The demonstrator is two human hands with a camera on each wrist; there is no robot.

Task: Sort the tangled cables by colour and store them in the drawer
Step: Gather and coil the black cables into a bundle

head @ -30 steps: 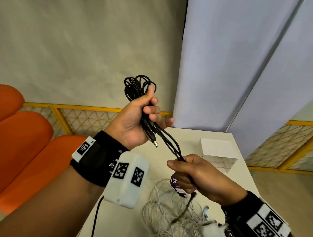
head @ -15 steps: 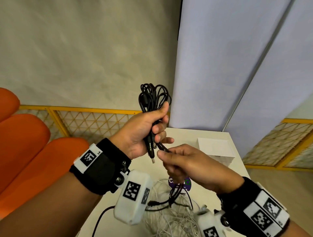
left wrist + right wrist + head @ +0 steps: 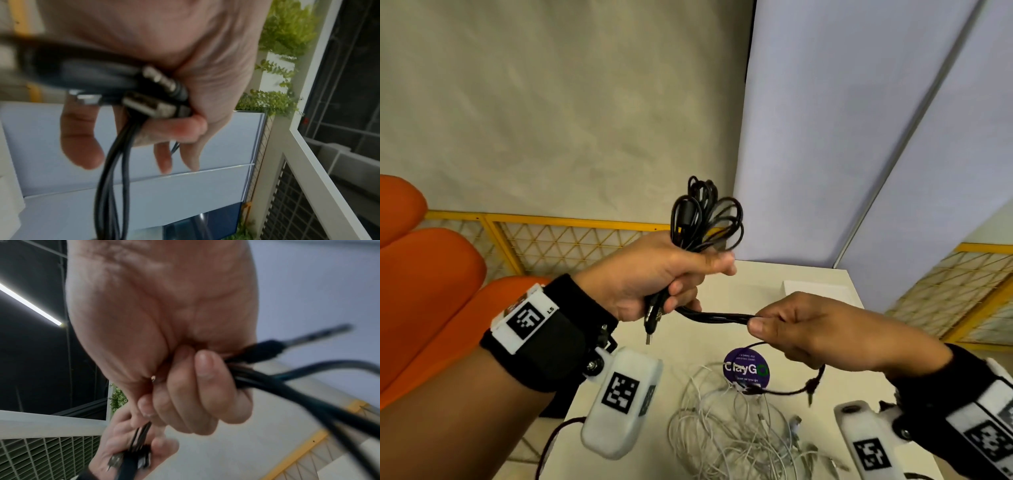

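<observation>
My left hand (image 3: pixel 671 274) grips a coiled bundle of black cables (image 3: pixel 705 216) held up above the table, its loops sticking out over the thumb and its USB plugs (image 3: pixel 152 107) poking out below the palm. Several black strands (image 3: pixel 717 317) run sideways from that fist to my right hand (image 3: pixel 791 325), which pinches them between thumb and curled fingers (image 3: pixel 205 386). A loose black tail (image 3: pixel 808 383) hangs under the right hand. A tangle of white cables (image 3: pixel 739 435) lies on the white table (image 3: pixel 756 277) below both hands.
A small white drawer box (image 3: pixel 822 291) stands at the table's far right, partly hidden by my right hand. A round purple sticker (image 3: pixel 746 368) lies mid-table. Orange seat cushions (image 3: pixel 431 274) are to the left, yellow lattice railings behind and to the right.
The right hand, which had come up beside the left fist, has pulled away to the right, drawing the black strands out level. The left hand keeps the coil and has turned slightly.
</observation>
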